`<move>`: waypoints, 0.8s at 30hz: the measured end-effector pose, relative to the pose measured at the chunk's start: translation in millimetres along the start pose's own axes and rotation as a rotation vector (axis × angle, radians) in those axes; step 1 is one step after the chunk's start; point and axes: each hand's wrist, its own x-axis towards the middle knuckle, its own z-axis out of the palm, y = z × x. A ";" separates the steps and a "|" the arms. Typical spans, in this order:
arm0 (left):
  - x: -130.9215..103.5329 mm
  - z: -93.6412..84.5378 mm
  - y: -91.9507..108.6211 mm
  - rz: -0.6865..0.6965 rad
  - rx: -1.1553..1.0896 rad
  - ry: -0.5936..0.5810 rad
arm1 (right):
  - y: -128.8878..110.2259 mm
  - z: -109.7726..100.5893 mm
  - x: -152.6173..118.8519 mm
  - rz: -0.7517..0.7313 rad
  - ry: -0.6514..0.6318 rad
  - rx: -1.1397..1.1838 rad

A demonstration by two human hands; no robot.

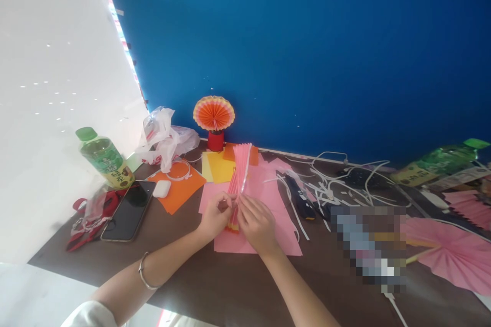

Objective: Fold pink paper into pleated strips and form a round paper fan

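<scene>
A narrow bundle of pleated pink paper (242, 163) stands out beyond my fingers, with a pale strip along its right edge. My left hand (218, 215), thumb and forefinger pinched together, grips its lower left side. From the right, my right hand (256, 222) has its fingers pressed together on the same pleated paper. Orange and yellow edges show below, between the hands. Beneath lie flat pink sheets (284, 232). Yellow sheets (223, 167) and an orange sheet are behind the bundle.
A round orange paper fan (214, 114) stands at the back. To the left are a green-capped bottle (105, 158), phone (129, 212), white case (161, 189), and red scissors (82, 237). Paper scraps, cables, a dark cutter (299, 198) and a pink fan (456, 255) lie right.
</scene>
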 end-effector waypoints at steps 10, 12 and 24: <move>-1.7 1.8 5.1 0.010 -0.010 0.011 | 0.7 -1.4 1.1 -0.030 -0.007 -0.016; -1.4 1.5 3.8 0.005 0.001 0.013 | 0.9 -0.4 0.0 -0.039 -0.011 -0.023; -0.8 0.6 1.2 0.015 0.017 0.037 | 1.0 -1.1 2.7 -0.060 -0.020 -0.041</move>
